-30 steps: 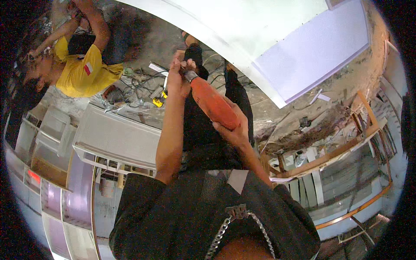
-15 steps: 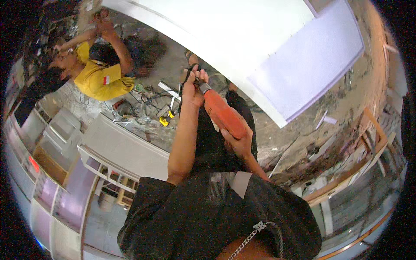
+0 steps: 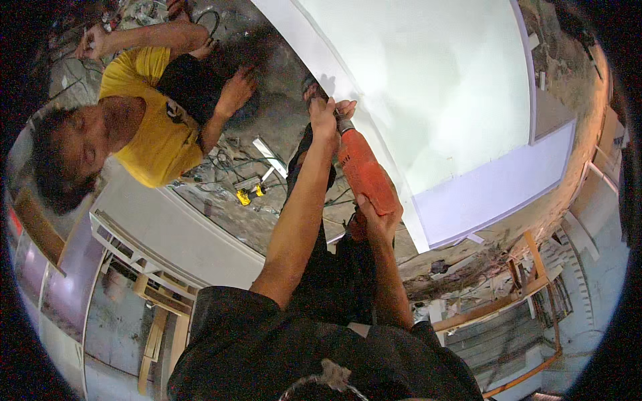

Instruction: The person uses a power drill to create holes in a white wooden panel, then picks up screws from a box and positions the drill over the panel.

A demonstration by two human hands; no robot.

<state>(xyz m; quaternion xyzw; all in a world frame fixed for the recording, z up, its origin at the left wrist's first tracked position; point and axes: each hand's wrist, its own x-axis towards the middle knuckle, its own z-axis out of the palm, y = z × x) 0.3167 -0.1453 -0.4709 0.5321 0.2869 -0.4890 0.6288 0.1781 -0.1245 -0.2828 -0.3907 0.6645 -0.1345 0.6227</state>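
Power tool (image 3: 368,174), orange-bodied with a grey collar at its upper end, lies near the centre of the view, in front of the long edge of a large white panel (image 3: 435,80); its long axis runs obliquely, the collar end pointing up, away from the wearer and slightly to the left, the broad rear end down and to the right, toward the wearer; right hand (image 3: 381,217) wraps the rear of the body, thumb along the near side, in a firm-looking grip; left hand (image 3: 326,123) is at the collar end, fingers bent about it, though whether they close on it cannot be told.

Farther out, a lilac panel (image 3: 495,190) shows along the white panel's lower edge; left of the tool, on the littered floor, lie a yellow-and-black tool (image 3: 247,194) and a white strip (image 3: 269,157); beyond them a co-worker in a yellow shirt (image 3: 157,144) sits low.

At lower left, a pale grey unit (image 3: 177,217) presents a slatted side, its contents too dim to tell; outward of it are lilac-faced compartments (image 3: 70,274), their contents likewise unclear; at right, a timber frame (image 3: 490,305) borders grey boards.
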